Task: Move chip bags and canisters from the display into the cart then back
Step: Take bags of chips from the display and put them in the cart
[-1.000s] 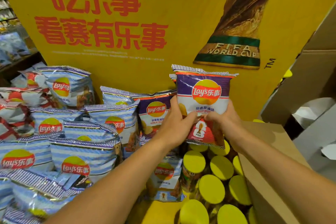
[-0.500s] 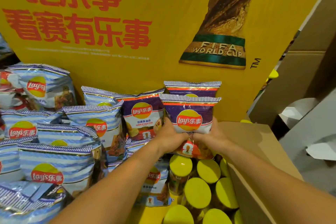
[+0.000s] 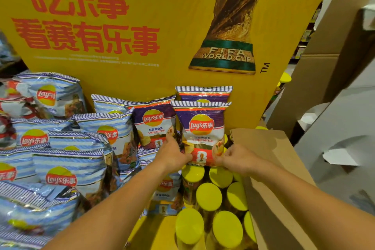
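Note:
A purple garlic-butter chip bag (image 3: 202, 128) stands upright in the display against the yellow backboard, in front of another purple bag (image 3: 204, 93). My left hand (image 3: 173, 152) holds its lower left corner and my right hand (image 3: 236, 157) pinches its lower right corner. A second garlic-butter bag (image 3: 154, 124) stands just left of it. Several canisters with yellow lids (image 3: 209, 196) stand below the held bag. Blue-striped chip bags (image 3: 69, 168) fill the display's left side.
A yellow cardboard backboard (image 3: 142, 26) with red lettering and a trophy picture rises behind the bags. A brown cardboard wall (image 3: 269, 168) borders the canisters on the right. More cardboard boxes (image 3: 334, 57) stand at the far right.
Both hands brought the purple bag down from mid-air and set it in the display row above the canisters. They slid to its lower corners.

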